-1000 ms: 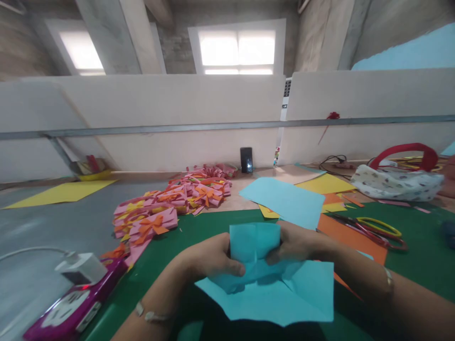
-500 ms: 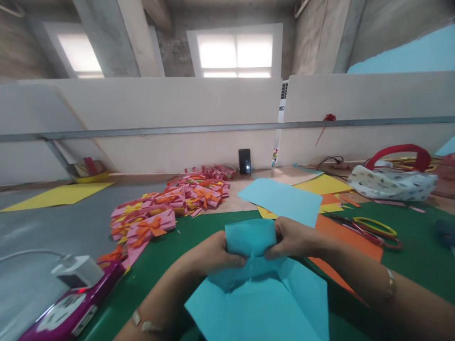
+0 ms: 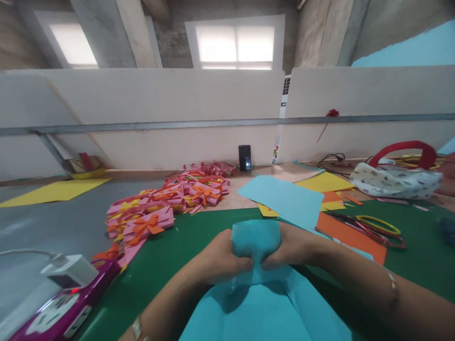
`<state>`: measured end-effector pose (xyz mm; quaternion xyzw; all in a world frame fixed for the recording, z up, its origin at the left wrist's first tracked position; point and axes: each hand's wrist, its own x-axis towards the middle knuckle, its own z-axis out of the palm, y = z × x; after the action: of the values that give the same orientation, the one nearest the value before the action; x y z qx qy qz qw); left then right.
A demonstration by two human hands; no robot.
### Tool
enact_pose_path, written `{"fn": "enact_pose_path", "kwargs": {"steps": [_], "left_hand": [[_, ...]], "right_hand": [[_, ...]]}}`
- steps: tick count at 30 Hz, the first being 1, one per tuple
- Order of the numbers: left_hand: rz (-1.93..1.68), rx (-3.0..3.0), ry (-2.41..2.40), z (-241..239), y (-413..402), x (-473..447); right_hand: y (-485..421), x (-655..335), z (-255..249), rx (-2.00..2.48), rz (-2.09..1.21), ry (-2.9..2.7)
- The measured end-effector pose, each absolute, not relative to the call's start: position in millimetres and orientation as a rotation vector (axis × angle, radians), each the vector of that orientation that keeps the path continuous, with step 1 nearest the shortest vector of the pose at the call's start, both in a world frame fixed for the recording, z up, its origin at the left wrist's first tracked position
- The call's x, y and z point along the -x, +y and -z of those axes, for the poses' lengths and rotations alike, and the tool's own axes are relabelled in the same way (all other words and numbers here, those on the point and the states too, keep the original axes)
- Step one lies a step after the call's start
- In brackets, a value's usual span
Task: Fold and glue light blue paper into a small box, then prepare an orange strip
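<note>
Thumbs [image 3: 244, 265] edge closer together: left grip [image 3: 222, 259] and right grip [image 3: 291, 247] pinch the turquoise paper [image 3: 258, 310]; even pressure should keep it square.

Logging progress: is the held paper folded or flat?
Partly folded: the paper bends up between left hand and right hand; creases show.

2 thumbs [image 3: 243, 264] closer together on blue paper [image 3: 258, 310]; top flap [image 3: 256, 237] rounder; lower edge gone from view.

No lettering or number can be read; the pale label [image 3: 77, 321] on the side of the purple power strip [image 3: 55, 310] is too small to decipher.
</note>
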<state>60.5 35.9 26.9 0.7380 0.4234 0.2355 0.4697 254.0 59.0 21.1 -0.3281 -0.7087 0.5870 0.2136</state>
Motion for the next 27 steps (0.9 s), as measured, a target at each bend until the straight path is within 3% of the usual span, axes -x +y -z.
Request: {"fn": "enact_pose_path", "kwargs": {"steps": [9, 24, 27], "left_hand": [[-0.702, -1.679, 1.007, -16.6, 42.7, -60.2], [-0.873, -1.543, 1.075, -15.0, 45.2, -67.2], [-0.846, -1.573, 1.096, -13.9, 46.1, -66.8]], "right_hand": [[62.3, -256.8, -19.6, 1.061, -1.544, -1.948], [65.9, -264.6, -31.7, 0.982, -1.673, -1.793], [67.0, -266.9, -34.6, 1.048, -1.537, -1.876]]}}
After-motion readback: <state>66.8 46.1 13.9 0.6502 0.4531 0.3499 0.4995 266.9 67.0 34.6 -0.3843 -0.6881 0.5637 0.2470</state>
